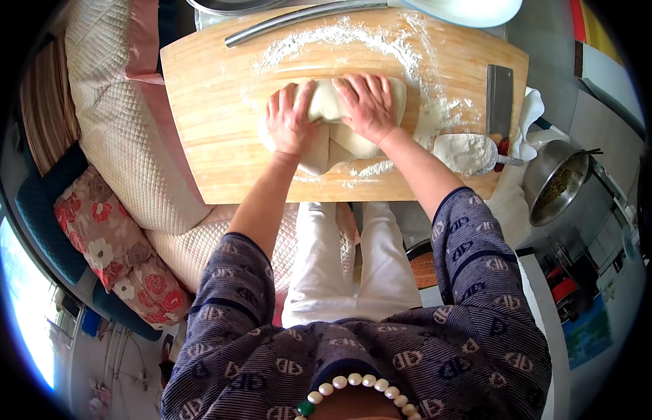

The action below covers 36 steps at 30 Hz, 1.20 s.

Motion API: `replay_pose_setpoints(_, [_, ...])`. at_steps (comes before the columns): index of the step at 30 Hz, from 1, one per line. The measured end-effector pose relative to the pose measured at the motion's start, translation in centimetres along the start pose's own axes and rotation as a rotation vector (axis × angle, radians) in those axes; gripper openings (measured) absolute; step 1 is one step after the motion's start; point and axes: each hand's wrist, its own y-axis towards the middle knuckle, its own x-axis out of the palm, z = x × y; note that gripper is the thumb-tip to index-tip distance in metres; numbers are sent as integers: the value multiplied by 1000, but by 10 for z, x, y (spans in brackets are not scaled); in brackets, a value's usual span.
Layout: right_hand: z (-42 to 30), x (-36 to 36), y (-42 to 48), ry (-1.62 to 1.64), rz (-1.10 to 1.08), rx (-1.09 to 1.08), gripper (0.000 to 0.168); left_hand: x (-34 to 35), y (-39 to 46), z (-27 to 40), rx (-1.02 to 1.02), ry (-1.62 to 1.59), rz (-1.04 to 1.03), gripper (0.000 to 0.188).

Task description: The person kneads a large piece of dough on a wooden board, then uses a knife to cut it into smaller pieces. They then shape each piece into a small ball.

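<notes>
A large pale mass of dough (326, 102) lies on a wooden board (215, 131), its far part forming a thick roll and its near part spread in folds. My left hand (292, 118) presses on the roll's left side, fingers pointing away from me. On the right side my right hand (369, 105) rests with its fingers spread over the top. Both palms hide part of the dough beneath them. Loose white flour (347, 34) lies in an arc beyond the dough and down its right side.
A metal scoop of flour (465, 153) sits at the board's right, below a cleaver (499, 100). Along the far edge lies a grey metallic rod (305, 21), near a white basin (468, 9). A steel bowl of chopped filling (557, 184) stands off to the right. Left is a quilted sofa (121, 131).
</notes>
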Motion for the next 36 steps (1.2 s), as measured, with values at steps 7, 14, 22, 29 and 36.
replay_pose_setpoints(7, [27,9,61,76,-11,41,54,17,55,-29,58,-24,36,57])
replay_pose_setpoints(14, [21,8,70,70,-41,98,52,16,66,-34,20,-31,25,45])
replay_pose_setpoints(22, [-45,-49,-84,157,-43,-24,91,-73,-83,31,228,-156,-204,88])
replay_pose_setpoints(29, [-51,-23,-74,-74,107,-22,52,-42,-72,24,96,-32,-125,85])
replay_pose_setpoints(36, [-9,2,-21,-66,154,-71,72,-4,-26,10,52,23,73,73])
